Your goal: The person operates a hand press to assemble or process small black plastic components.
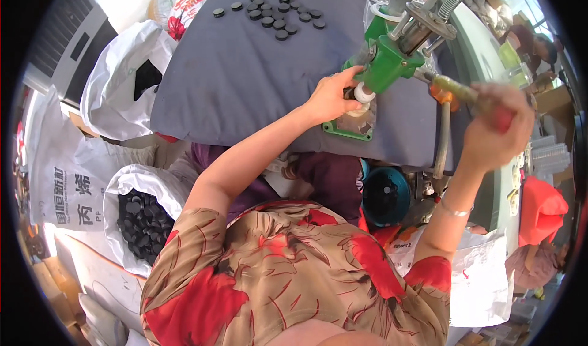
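A green hand press [389,64] with a metal spring and rods stands at the right of the cloth-covered table. My left hand [331,99] reaches under its head, thumb and fingertips curled about a white round part [364,93] above the green base [348,131]. Whatever small piece the fingers pinch there is hidden. At the right, my right hand [497,125], smeared by motion, is closed around the press's lever handle [456,89]. Several black round caps [278,24] lie loose on the grey cloth at the far side.
At my left stands an open white sack [113,208] full of black caps [144,220]; another white sack [101,79] is behind it. A teal bucket [386,196] sits below the table's near edge. Red cloth [542,211] and people [542,49] appear at the right.
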The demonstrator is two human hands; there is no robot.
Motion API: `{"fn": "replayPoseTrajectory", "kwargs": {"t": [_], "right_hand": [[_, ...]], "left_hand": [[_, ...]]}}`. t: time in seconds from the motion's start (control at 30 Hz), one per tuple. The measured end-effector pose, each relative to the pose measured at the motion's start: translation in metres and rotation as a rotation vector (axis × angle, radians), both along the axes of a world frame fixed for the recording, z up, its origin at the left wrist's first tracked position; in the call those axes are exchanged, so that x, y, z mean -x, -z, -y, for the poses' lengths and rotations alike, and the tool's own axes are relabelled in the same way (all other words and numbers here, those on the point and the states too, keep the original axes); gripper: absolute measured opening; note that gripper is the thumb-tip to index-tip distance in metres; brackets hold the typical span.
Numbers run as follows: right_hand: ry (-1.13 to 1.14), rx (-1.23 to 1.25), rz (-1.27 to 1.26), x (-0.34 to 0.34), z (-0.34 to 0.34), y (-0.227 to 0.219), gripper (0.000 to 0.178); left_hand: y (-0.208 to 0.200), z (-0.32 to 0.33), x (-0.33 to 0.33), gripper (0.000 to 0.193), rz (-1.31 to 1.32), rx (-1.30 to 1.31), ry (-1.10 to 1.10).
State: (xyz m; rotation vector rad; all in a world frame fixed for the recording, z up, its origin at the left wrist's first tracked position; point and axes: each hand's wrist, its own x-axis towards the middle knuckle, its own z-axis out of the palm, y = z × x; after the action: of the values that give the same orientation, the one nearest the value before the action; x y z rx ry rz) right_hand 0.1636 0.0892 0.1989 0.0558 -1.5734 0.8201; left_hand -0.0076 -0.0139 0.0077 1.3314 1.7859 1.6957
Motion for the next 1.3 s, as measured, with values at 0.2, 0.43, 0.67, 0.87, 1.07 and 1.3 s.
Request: {"fn": "replayPoseTrajectory", "kwargs": {"t": [0.2,0.43,0.67,0.87,1.07,1.3], "right_hand": [[-0.299,0.224,-0.044,0.047,-0.045,-0.044,0.025],[-0.099,0.180,0.007,0.057,-0.047,-0.046,0.026],[-0.082,0.122,0.014,0.070,-0.050,-0.041,0.023],[-0.290,0.358,0.013,0.052,-0.084,-0.045,0.019],[-0.284,0.314,0.002,0.060,-0.060,-0.045,0.018],[-0.351,0.290,-0.018,0.058,-0.073,-0.045,0.018]], "left_hand": [[-0.008,0.045,0.001,0.079,-0.009,0.000,-0.105],[-0.007,0.075,0.004,0.071,0.598,-0.231,0.207],[-0.011,0.120,0.014,0.054,0.949,-0.311,0.348],[-0.009,0.260,0.028,0.036,0.791,-0.291,-0.098],[-0.021,0.452,-0.010,0.021,0.463,0.387,-0.960],[-0.020,0.420,0.033,0.024,-0.294,0.539,-1.212]]}}
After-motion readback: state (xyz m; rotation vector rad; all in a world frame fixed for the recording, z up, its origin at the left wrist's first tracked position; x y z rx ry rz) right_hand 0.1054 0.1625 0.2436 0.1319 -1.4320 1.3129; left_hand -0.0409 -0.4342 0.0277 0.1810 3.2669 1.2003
